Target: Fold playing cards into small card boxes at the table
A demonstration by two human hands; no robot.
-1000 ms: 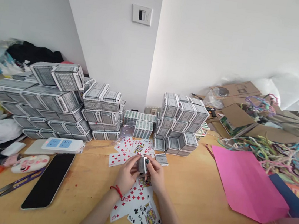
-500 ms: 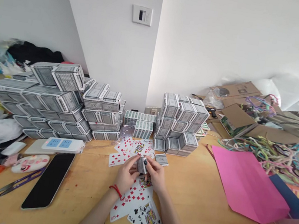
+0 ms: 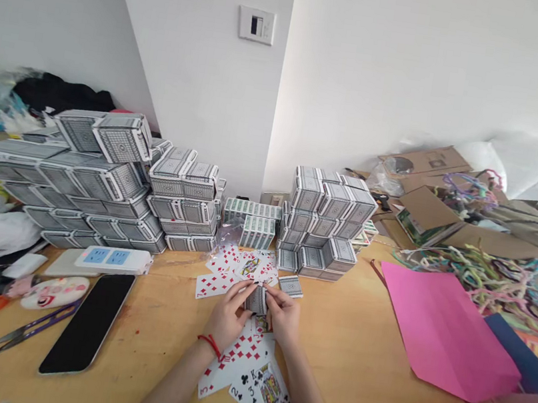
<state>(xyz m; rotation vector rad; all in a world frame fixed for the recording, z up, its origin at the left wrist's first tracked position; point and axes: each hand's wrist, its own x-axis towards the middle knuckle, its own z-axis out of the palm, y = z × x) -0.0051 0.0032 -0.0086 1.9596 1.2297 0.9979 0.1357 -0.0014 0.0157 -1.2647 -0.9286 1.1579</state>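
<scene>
My left hand point(image 3: 226, 313) and my right hand point(image 3: 283, 315) meet over the wooden table point(image 3: 164, 361) and both grip a small pack of playing cards point(image 3: 257, 299) between their fingers. A red cord circles my left wrist. Loose face-up cards point(image 3: 249, 380) lie spread under and in front of my wrists. More loose cards point(image 3: 233, 269) lie just beyond my hands. A single card box point(image 3: 291, 286) sits flat to the right of my fingers.
Stacks of card boxes stand at the back left point(image 3: 100, 183) and back centre point(image 3: 326, 223). A black phone point(image 3: 89, 323), scissors point(image 3: 30, 331) and a power strip point(image 3: 111, 259) lie to the left. Pink paper point(image 3: 441, 332), cardboard and coloured pipe cleaners point(image 3: 490, 275) are to the right.
Both hands shifted slightly on the pack, the fingers closing lower around it. Nothing else on the table has moved.
</scene>
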